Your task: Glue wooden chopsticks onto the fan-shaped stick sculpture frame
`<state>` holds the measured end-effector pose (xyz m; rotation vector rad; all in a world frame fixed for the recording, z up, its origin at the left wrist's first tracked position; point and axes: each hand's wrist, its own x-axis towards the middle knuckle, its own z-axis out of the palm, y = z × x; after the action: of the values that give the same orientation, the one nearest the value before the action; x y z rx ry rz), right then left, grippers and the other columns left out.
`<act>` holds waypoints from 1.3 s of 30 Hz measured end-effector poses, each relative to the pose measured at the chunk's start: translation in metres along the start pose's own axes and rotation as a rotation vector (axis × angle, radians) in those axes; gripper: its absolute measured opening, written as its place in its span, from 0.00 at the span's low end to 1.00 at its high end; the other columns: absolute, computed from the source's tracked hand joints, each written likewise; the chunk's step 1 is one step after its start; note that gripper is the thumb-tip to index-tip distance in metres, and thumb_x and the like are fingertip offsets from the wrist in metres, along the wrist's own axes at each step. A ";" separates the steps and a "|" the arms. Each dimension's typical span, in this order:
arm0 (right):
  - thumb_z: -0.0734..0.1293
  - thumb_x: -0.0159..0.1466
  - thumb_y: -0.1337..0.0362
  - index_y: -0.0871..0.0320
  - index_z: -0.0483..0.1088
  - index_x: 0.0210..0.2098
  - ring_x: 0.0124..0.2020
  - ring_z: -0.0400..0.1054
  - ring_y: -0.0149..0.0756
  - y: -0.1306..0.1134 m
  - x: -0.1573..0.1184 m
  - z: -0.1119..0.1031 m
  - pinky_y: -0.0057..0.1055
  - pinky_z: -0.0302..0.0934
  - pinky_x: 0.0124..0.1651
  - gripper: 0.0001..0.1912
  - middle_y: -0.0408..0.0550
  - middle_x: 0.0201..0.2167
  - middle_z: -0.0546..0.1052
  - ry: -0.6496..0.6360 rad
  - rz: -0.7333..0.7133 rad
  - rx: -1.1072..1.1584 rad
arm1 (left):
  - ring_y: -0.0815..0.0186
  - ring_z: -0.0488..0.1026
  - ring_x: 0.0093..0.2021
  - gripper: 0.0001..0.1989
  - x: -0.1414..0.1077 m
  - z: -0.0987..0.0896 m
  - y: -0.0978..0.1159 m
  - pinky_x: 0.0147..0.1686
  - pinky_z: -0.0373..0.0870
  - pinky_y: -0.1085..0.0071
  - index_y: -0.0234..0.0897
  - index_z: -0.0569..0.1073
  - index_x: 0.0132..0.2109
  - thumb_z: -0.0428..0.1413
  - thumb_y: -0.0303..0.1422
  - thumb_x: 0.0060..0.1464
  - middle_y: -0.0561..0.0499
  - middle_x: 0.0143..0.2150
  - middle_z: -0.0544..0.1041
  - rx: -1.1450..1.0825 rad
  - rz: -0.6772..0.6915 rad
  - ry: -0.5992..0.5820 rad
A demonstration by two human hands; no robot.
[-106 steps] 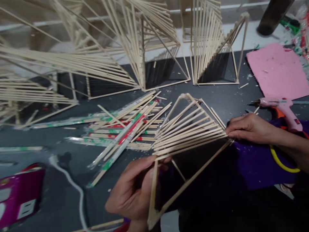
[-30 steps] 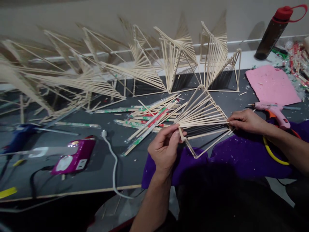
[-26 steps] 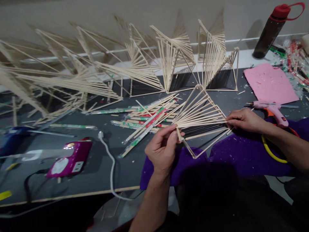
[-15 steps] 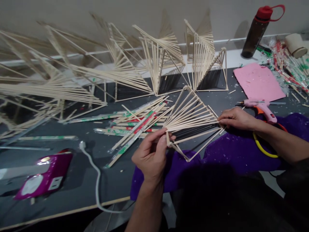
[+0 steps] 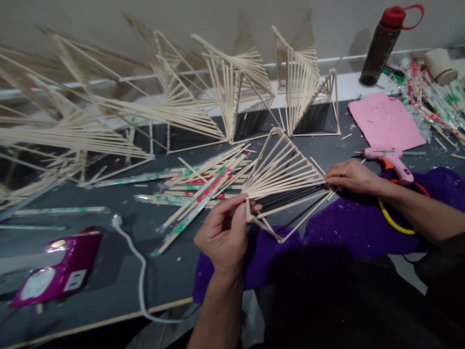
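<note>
A small fan-shaped frame of thin wooden sticks (image 5: 286, 169) is held between my two hands near the front of the table. My left hand (image 5: 225, 232) pinches its left corner, thumb and forefinger around a short stick. At the right corner, the fingers of my right hand (image 5: 347, 175) are closed on the ends of the sticks; the fingertips hide the joint. Loose and plastic-wrapped wooden sticks (image 5: 203, 189) lie in a pile left of the frame. Purple cloth (image 5: 336, 225) lies beneath the frame and my right forearm.
Larger stick structures (image 5: 181, 116) line the wall. To the right are a pink glue gun (image 5: 394, 160), a pink sheet (image 5: 387, 121), a dark bottle (image 5: 381, 48) and wrappers (image 5: 428, 92). A white cable (image 5: 140, 261) and a magenta packet (image 5: 60, 266) lie at left.
The whole view has shifted slightly, so things appear a little further left. Both hands keep their hold on the stick frame, which has hardly moved relative to the table.
</note>
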<state>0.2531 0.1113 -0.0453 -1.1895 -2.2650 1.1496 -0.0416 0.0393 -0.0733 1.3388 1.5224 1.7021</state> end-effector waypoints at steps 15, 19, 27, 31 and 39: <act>0.60 0.67 0.57 0.57 0.76 0.29 0.25 0.67 0.30 -0.001 -0.001 -0.001 0.28 0.59 0.33 0.17 0.47 0.28 0.75 -0.021 0.009 -0.006 | 0.66 0.80 0.27 0.09 -0.002 0.002 0.005 0.25 0.76 0.75 0.38 0.79 0.40 0.63 0.37 0.53 0.51 0.29 0.81 -0.017 -0.047 -0.029; 0.60 0.66 0.55 0.58 0.76 0.30 0.27 0.69 0.32 -0.002 -0.001 -0.002 0.29 0.60 0.33 0.18 0.47 0.28 0.76 -0.028 0.010 0.007 | 0.67 0.80 0.26 0.10 -0.002 0.002 0.008 0.24 0.75 0.76 0.36 0.79 0.41 0.63 0.37 0.53 0.52 0.28 0.81 -0.018 -0.045 -0.035; 0.59 0.67 0.56 0.58 0.74 0.30 0.27 0.71 0.33 0.000 -0.005 -0.004 0.31 0.63 0.35 0.18 0.47 0.28 0.76 -0.042 0.019 -0.014 | 0.70 0.77 0.24 0.11 -0.003 0.002 0.014 0.23 0.74 0.77 0.37 0.80 0.41 0.62 0.38 0.54 0.53 0.28 0.80 -0.022 -0.065 -0.057; 0.60 0.67 0.55 0.58 0.77 0.32 0.27 0.71 0.35 -0.001 -0.006 -0.006 0.32 0.63 0.34 0.18 0.48 0.29 0.78 -0.002 0.018 -0.054 | 0.70 0.77 0.23 0.11 -0.001 0.003 0.015 0.23 0.74 0.76 0.36 0.80 0.41 0.62 0.39 0.54 0.53 0.27 0.80 -0.047 -0.040 -0.072; 0.64 0.64 0.54 0.57 0.79 0.36 0.22 0.70 0.32 -0.022 -0.017 -0.026 0.31 0.63 0.28 0.15 0.48 0.30 0.80 0.219 0.020 -0.042 | 0.69 0.78 0.25 0.10 0.001 0.006 0.017 0.21 0.71 0.78 0.36 0.80 0.40 0.62 0.36 0.52 0.52 0.27 0.81 -0.062 -0.018 -0.065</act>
<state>0.2669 0.1037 -0.0109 -1.2884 -2.1260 0.9323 -0.0327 0.0388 -0.0581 1.3319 1.4298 1.6641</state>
